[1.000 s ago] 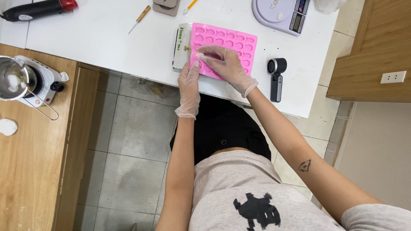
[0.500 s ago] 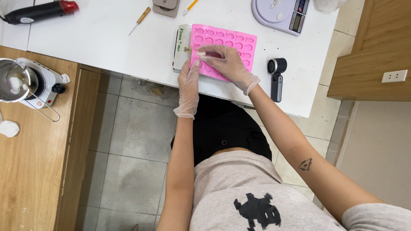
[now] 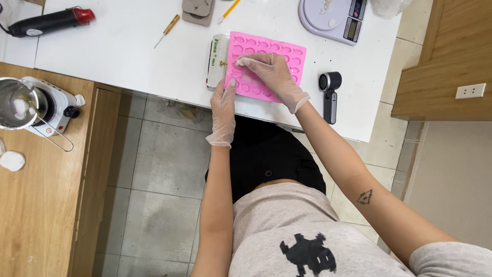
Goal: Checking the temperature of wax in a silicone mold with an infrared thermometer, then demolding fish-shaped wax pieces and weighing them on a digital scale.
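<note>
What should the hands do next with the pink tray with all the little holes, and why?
Probably slide the right gloved hand on to the next cavity of the pink silicone mould. Its fingertips pinch something small and white over one cavity near the top left, while many others look empty. The left gloved hand lies flat at the mould's near edge on the white table, steadying it, so it should likely stay put.

pink mould (image 3: 287, 54): part hidden under right hand (image 3: 274, 74) | scale (image 3: 333, 18): top cut off
</note>
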